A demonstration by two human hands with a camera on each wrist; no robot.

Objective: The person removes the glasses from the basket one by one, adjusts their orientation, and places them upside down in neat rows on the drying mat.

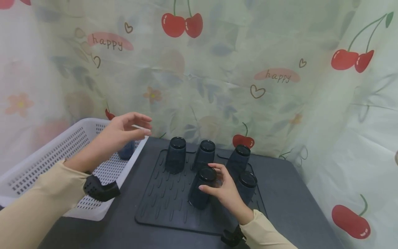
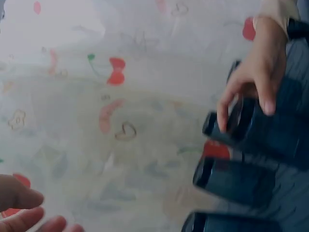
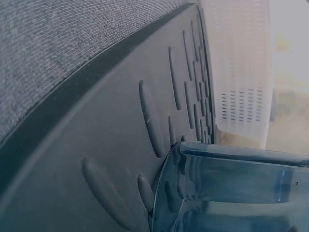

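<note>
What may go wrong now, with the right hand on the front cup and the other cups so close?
The right hand grips the front cup near its upturned base, and the cup looks slightly tilted; it could slip or tip on the ribbed mat. The neighbouring cup stands right behind the fingers, so a wide lift may knock it. The left hand hovers over the basket, holding nothing that I can see.

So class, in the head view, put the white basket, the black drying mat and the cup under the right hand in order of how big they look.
1. Black drying mat
2. White basket, cut off at the frame's left edge and nearer the camera, so these two are unsure.
3. Cup held by the right hand, clearly smallest.
</note>
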